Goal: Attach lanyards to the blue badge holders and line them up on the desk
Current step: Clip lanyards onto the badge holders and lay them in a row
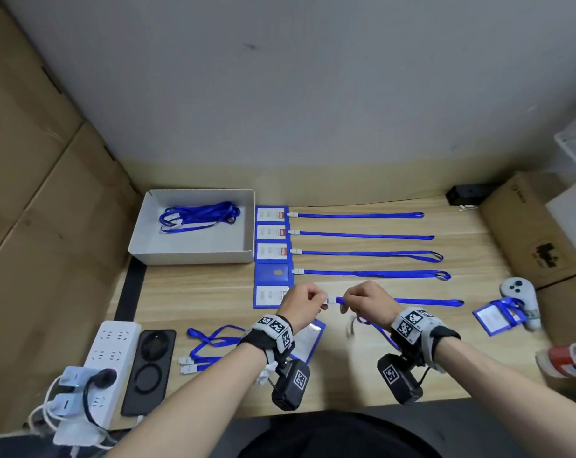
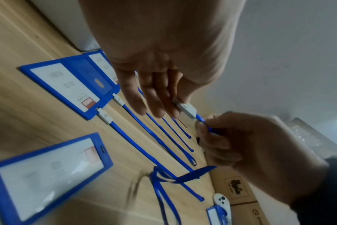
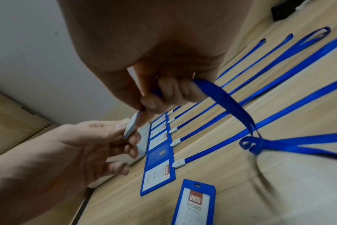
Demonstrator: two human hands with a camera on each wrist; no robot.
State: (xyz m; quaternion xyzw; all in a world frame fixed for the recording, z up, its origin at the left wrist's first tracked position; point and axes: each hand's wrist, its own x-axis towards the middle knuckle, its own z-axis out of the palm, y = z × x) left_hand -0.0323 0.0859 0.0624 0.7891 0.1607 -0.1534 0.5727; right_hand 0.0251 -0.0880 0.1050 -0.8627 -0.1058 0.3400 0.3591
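Observation:
Both hands hover over the middle of the desk with one blue lanyard between them. My left hand (image 1: 304, 304) pinches its white clip (image 1: 329, 299) (image 2: 187, 109) (image 3: 130, 127). Just right of the clip, my right hand (image 1: 369, 302) pinches the strap (image 3: 227, 100), which hangs in a loop below the palm. A loose blue badge holder (image 1: 308, 342) (image 3: 195, 202) (image 2: 48, 172) lies flat under my left wrist with nothing clipped to it. Behind the hands, several holders (image 1: 271, 252) lie in a column, their lanyards (image 1: 365, 236) stretched out to the right.
A white box (image 1: 187, 252) with a bundle of lanyards stands at the back left. Loose lanyards (image 1: 207, 345), a power strip (image 1: 111, 352) and a black case (image 1: 151, 365) lie front left. A white controller (image 1: 519, 292) and another holder (image 1: 496, 319) sit right, next to cardboard boxes (image 1: 531, 226).

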